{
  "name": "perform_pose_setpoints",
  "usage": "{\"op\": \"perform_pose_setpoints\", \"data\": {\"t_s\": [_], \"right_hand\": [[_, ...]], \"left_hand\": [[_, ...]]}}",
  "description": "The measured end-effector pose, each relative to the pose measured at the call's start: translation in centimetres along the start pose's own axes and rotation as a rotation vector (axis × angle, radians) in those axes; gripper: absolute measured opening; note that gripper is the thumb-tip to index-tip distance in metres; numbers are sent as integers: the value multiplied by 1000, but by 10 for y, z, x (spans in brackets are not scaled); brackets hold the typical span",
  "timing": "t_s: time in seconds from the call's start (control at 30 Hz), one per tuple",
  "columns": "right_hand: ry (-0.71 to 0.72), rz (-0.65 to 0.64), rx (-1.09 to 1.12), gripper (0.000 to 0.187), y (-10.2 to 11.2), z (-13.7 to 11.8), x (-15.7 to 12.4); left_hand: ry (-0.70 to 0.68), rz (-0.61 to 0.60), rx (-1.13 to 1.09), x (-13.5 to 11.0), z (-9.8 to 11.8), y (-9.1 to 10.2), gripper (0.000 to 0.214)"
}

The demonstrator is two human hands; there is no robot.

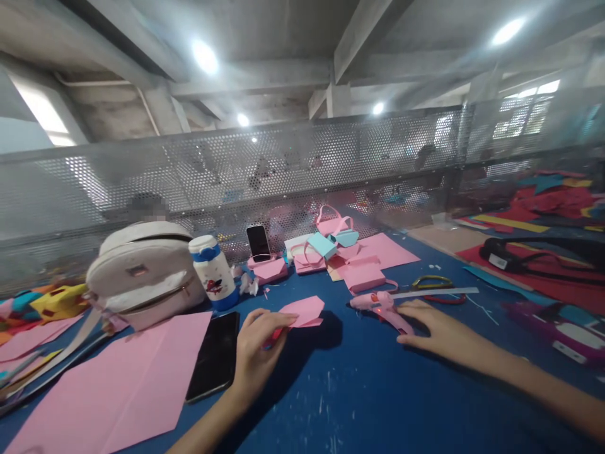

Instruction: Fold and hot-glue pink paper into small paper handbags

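Observation:
My left hand [262, 343] is closed in a pinch on a folded pink paper piece [305, 312], held just above the blue table. To its right lies a pink glue gun [380, 306] with a small red light and a whitish glue stick [435, 292] reaching out behind it. My right hand [432, 328] is at the gun's handle, thumb and fingers apart on either side of it; whether they touch the handle I cannot tell. Behind the gun, several small pink paper bags [362, 274] with handles stand about, with light-blue paper boxes [322, 246] among them.
On the left are a white backpack [146, 271], a cartoon-printed bottle [212, 277], a dark phone [215, 356] and large pink sheets [118, 384]. Another phone [258, 243] leans upright at the back. Scissors [432, 282], a purple device [558, 331] and a black strap [543, 252] lie right. A perforated metal screen [293, 164] bounds the table.

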State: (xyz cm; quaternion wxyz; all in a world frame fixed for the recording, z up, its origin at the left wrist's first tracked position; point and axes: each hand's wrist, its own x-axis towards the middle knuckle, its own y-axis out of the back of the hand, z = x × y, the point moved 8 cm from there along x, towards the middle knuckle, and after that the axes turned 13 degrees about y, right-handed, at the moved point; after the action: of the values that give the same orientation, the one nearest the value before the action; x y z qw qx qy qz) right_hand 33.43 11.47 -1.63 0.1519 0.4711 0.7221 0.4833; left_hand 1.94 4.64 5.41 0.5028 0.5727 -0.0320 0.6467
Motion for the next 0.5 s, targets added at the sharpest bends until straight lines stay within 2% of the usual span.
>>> {"op": "perform_pose_setpoints", "data": {"t_s": [0.07,0.17,0.33,0.5], "right_hand": [[25,-2,19,48,-11,-2,13],[26,77,145,45,-16,-9,28],[18,291,484,49,-12,-38,25],[220,245,747,47,-40,-86,16]], "left_hand": [[-11,-4,13,-2,4,0,22],[13,-6,19,-3,6,2,19],[42,-9,25,-3,2,5,17],[42,-23,23,-4,-4,5,21]]}}
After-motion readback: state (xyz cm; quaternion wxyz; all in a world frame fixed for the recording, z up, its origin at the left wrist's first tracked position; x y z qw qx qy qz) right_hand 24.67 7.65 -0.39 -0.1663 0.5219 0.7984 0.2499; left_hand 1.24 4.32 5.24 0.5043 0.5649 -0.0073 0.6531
